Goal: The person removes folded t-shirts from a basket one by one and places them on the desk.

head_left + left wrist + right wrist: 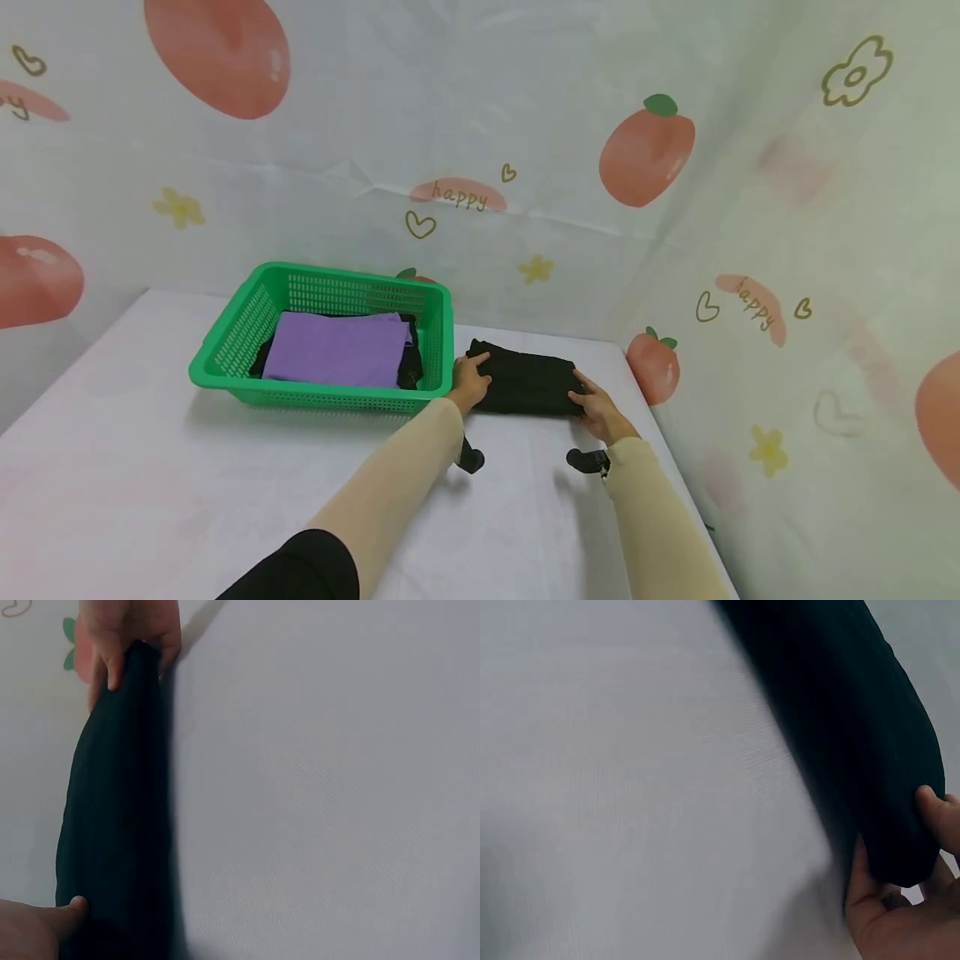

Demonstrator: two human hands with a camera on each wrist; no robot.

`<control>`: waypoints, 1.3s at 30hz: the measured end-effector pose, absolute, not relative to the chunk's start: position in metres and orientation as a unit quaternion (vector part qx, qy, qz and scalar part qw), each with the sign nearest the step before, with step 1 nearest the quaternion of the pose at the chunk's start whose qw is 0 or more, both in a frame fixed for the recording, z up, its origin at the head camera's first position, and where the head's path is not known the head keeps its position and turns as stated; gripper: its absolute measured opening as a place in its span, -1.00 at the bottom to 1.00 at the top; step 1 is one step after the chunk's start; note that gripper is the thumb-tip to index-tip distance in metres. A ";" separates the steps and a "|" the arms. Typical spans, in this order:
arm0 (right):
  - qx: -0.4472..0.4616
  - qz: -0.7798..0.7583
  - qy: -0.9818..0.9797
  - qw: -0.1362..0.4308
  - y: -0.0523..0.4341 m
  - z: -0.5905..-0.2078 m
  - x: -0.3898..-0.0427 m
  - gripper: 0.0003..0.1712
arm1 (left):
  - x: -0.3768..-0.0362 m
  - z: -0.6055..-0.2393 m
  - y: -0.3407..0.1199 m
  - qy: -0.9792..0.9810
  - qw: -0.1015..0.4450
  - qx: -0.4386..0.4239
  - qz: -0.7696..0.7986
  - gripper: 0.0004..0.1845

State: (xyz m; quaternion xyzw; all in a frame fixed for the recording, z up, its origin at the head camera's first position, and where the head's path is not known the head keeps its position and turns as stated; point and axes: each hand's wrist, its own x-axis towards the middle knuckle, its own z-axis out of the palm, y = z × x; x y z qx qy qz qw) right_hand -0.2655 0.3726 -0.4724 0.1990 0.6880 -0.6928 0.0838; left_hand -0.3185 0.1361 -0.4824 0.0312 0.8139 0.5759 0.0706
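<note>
A folded black cloth (pixel 525 382) lies to the right of the green basket, a long flat bundle between both hands. My left hand (pixel 468 383) holds its left end, the thumb on top of the fabric in the left wrist view. At the opposite end, my right hand (pixel 600 412) grips the cloth (pixel 885 772), thumb above and fingers tucked under the edge. In the right wrist view that end is lifted a little off the table. Most of the left fingers are hidden in the left wrist view.
The green plastic basket (pixel 322 392) stands just left of my left hand. Inside it a folded purple cloth (pixel 333 348) rests on black fabric (pixel 410 367). A white-covered table (pixel 150 492) runs up to a fruit-printed curtain (pixel 525 83) behind and at the right.
</note>
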 end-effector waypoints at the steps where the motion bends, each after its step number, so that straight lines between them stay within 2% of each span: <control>1: 0.198 -0.687 0.694 0.085 0.372 -0.472 -0.265 -0.24 | -0.317 -0.482 0.135 0.814 0.070 0.031 0.576 -0.47; 6: 0.190 -0.603 0.772 0.061 0.369 -0.469 -0.265 -0.28 | -0.309 -0.473 0.134 0.817 0.072 0.024 0.572 -0.37; 10: 0.181 -0.495 0.850 0.000 0.359 -0.459 -0.268 -0.36 | -0.301 -0.460 0.135 0.831 0.065 0.031 0.552 -0.25; 13: 0.167 -0.474 0.863 -0.046 0.345 -0.449 -0.271 -0.40 | -0.295 -0.449 0.133 0.834 0.064 0.047 0.546 -0.19; 15: 0.152 -0.485 0.858 -0.072 0.335 -0.441 -0.273 -0.42 | -0.289 -0.438 0.129 0.816 0.086 0.058 0.569 -0.17; 19: 0.126 -0.534 0.830 -0.100 0.317 -0.425 -0.274 -0.45 | -0.280 -0.413 0.114 0.733 0.171 0.092 0.652 -0.17; 21: 0.110 -0.555 0.816 -0.116 0.307 -0.418 -0.273 -0.47 | -0.277 -0.401 0.104 0.691 0.205 0.120 0.683 -0.22; 23: 0.091 -0.570 0.805 -0.138 0.294 -0.412 -0.272 -0.48 | -0.275 -0.390 0.091 0.660 0.215 0.158 0.703 -0.29; 26: 0.055 -0.592 0.787 -0.166 0.272 -0.407 -0.268 -0.51 | -0.276 -0.380 0.067 0.648 0.188 0.215 0.706 -0.41; 32: -0.026 -0.593 0.785 -0.176 0.233 -0.399 -0.261 -0.47 | -0.289 -0.383 0.005 0.716 0.075 0.301 0.626 -0.46; 35: -0.061 -0.589 0.791 -0.157 0.217 -0.386 -0.255 -0.43 | -0.301 -0.388 -0.025 0.739 0.032 0.300 0.602 -0.46; 39: -0.095 -0.578 0.800 -0.131 0.196 -0.372 -0.252 -0.40 | -0.315 -0.393 -0.064 0.783 -0.021 0.254 0.568 -0.46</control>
